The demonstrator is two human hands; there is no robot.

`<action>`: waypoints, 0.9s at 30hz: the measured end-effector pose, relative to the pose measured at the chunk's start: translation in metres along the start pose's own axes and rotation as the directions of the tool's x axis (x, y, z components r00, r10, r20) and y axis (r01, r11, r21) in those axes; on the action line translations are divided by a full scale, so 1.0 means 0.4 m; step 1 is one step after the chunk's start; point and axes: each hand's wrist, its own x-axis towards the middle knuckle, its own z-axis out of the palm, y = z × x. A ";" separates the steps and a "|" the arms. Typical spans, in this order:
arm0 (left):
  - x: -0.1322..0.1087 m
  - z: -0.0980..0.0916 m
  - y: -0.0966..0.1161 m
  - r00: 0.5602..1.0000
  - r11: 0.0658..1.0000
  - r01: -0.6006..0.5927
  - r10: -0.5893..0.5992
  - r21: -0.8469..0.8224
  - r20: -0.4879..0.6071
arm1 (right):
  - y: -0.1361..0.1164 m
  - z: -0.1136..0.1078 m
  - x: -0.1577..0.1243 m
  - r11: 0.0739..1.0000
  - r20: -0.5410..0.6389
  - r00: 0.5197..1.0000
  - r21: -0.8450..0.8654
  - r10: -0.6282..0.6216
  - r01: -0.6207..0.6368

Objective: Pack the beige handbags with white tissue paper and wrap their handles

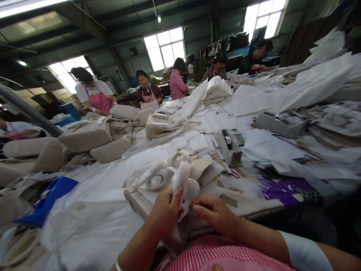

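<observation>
My left hand (165, 209) is closed around a strip of white foam wrap (182, 177), which stands up between thumb and fingers. Just to its right, my right hand (216, 214) has its fingers curled and pressed together near the wrap's lower edge; whatever is in them is hidden. Beneath and beyond the hands lies a beige bag (137, 201), its strap bundled in white wrapping (153, 177). A loose beige piece (201, 167) rests behind the wrap.
Beige bags (84, 137) crowd the left, near a blue plastic piece (52, 199). A grey tape dispenser (229, 148), pink-handled scissors (234, 173), purple plastic (279, 190) and stacked white sheets (249, 99) lie to the right. Several people (97, 96) work across the table.
</observation>
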 end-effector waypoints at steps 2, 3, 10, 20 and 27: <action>-0.003 0.014 -0.006 0.996 0.981 -0.089 0.090 0.174 0.003 | 0.001 -0.023 0.009 0.966 -0.066 0.976 0.167 0.209 -0.196; -0.003 0.018 -0.003 0.990 0.957 -0.135 0.138 0.256 0.005 | -0.002 -0.029 0.017 0.931 -0.032 0.962 0.266 0.270 -0.252; 0.001 0.018 0.011 0.979 0.863 -0.202 0.183 0.464 0.085 | -0.022 0.027 0.118 0.677 0.008 0.926 0.681 0.377 -0.281; 0.008 -0.002 0.000 0.981 0.954 -0.177 0.152 0.241 0.118 | -0.021 0.068 0.156 0.566 -0.058 0.908 0.798 0.415 -0.207; 0.025 -0.018 -0.013 0.970 0.937 -0.225 0.189 0.267 0.154 | -0.047 0.009 0.124 0.933 -0.058 0.958 0.251 0.282 -0.259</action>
